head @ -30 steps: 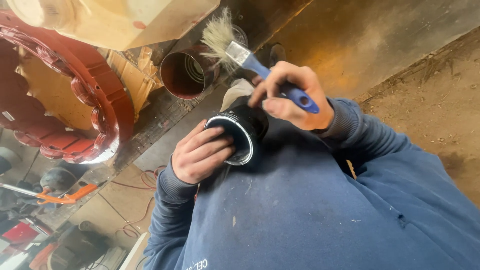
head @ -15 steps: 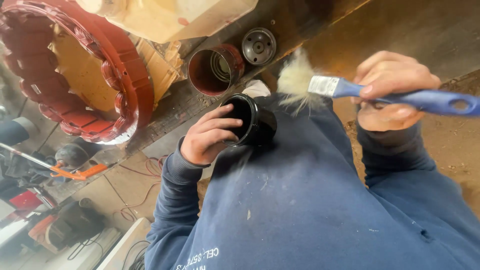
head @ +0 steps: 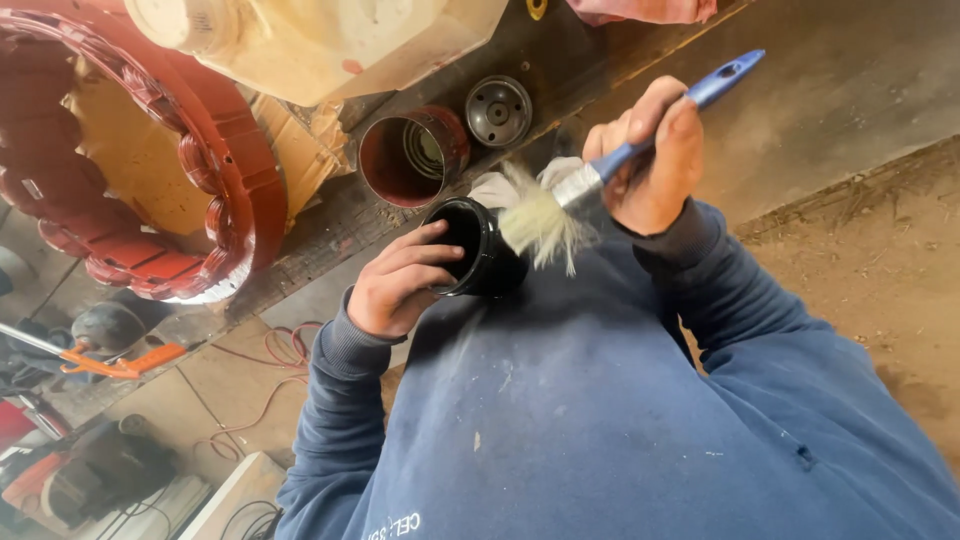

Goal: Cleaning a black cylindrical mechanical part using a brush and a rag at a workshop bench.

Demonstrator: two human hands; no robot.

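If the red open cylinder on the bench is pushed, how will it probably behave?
The red cylinder looks like rigid metal, so it probably stays stiff. It seems to lie on its side, so it may roll. The round metal cap beside it could block it.

**Brush at the black cup**

I see my left hand (head: 400, 285) gripping a glossy black cylindrical cup (head: 478, 247), fingers curled over its open rim. My right hand (head: 650, 160) holds a blue-handled paintbrush with pale bristles (head: 590, 180), the bristles touching the cup's outer wall. Just beyond, on the dark wooden bench (head: 330, 225), lie a red open metal cylinder (head: 410, 155) and a round grey metal cap (head: 498, 110).
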